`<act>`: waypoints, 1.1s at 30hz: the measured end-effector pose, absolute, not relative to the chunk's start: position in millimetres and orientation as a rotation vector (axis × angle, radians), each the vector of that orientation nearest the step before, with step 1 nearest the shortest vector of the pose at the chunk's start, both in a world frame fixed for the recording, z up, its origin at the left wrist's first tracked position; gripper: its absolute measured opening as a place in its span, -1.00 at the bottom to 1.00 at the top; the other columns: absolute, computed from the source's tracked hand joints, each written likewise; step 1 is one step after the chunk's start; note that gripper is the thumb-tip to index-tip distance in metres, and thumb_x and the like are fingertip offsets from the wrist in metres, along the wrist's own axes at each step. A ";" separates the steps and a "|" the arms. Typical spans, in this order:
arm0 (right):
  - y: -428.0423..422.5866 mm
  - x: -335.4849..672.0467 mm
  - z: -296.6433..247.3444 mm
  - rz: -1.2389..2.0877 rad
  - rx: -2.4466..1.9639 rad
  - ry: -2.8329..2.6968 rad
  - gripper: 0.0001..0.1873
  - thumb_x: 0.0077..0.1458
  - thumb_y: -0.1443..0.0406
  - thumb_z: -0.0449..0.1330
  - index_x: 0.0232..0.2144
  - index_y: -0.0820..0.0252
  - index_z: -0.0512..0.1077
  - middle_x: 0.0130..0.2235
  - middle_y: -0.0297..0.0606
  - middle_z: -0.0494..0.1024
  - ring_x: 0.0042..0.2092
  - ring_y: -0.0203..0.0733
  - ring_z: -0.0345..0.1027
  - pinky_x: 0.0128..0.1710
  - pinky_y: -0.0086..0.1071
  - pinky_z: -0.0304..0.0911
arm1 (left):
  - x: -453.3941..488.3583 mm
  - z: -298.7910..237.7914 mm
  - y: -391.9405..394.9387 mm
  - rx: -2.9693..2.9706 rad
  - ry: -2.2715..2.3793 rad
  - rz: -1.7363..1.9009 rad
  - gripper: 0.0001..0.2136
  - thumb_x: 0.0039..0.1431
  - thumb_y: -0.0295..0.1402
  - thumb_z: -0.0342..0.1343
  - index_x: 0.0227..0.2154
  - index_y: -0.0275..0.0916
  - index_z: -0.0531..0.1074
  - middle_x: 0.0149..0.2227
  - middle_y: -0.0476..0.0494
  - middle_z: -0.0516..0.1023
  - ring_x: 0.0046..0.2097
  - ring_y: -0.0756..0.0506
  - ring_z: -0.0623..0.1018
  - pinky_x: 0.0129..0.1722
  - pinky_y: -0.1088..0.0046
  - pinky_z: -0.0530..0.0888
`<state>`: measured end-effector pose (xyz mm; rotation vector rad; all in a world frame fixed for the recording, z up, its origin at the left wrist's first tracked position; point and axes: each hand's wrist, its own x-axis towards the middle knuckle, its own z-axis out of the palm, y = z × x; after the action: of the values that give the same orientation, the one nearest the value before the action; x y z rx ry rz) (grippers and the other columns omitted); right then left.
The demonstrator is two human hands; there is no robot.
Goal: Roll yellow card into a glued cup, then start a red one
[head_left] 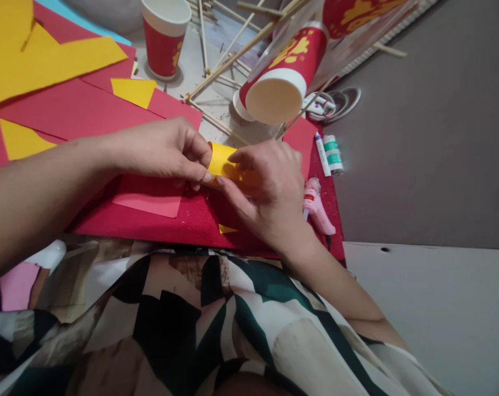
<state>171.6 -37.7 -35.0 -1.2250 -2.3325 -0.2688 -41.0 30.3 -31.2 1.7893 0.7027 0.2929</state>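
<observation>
Red-covered table (197, 224), red sheets (92, 107) spread at left. Near its front edge, a rolled piece of yellow paper (221, 157): left hand (173, 148) pinches its left end, right hand (272, 187) curls over its right part, thumbs close together. Pink glue gun (318, 208) just right. Red-and-white cup (164, 47) stands behind, near a stick frame (206, 82).

One head-worn camera looks forward and down at the red tabletop (191, 226) from nearby.

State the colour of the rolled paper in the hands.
The rolled paper is yellow, best seen in the head view.
</observation>
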 end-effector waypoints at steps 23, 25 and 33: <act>-46.1 235.9 -51.8 0.522 -1.263 -1.509 -0.41 0.11 0.10 0.29 0.17 -0.13 0.26 -0.01 -0.25 0.55 -0.03 -0.09 0.52 -0.04 -0.10 0.47 | -37.2 -25.5 28.5 1.453 0.883 0.611 -0.83 0.00 -0.55 0.20 -0.66 -0.33 0.44 -0.69 -0.01 0.42 -0.66 0.12 0.35 -0.62 0.63 0.25; -44.9 233.1 -53.0 0.671 -1.249 -1.494 -0.32 0.07 0.07 0.32 0.20 -0.16 0.21 -0.07 -0.31 0.59 -0.07 -0.12 0.54 -0.07 -0.15 0.49 | -36.8 -25.9 27.4 1.428 0.868 0.640 -0.85 -0.03 -0.54 0.20 -0.65 -0.32 0.45 -0.69 -0.02 0.43 -0.66 0.09 0.39 -0.63 0.63 0.29; -43.8 191.5 -38.3 0.914 -1.099 -1.390 -0.05 -0.06 0.10 0.42 0.30 -0.24 0.05 -0.14 -0.39 0.65 -0.08 -0.14 0.55 0.01 -0.11 0.49 | -29.6 -20.1 14.5 1.459 0.865 0.738 -0.85 -0.05 -0.48 0.25 -0.65 -0.30 0.45 -0.71 0.01 0.41 -0.66 0.08 0.41 -0.63 0.62 0.33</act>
<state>191.5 -43.8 -38.3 -1.0990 -1.3901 0.9145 -29.6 14.5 -20.1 1.4588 0.8655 0.7378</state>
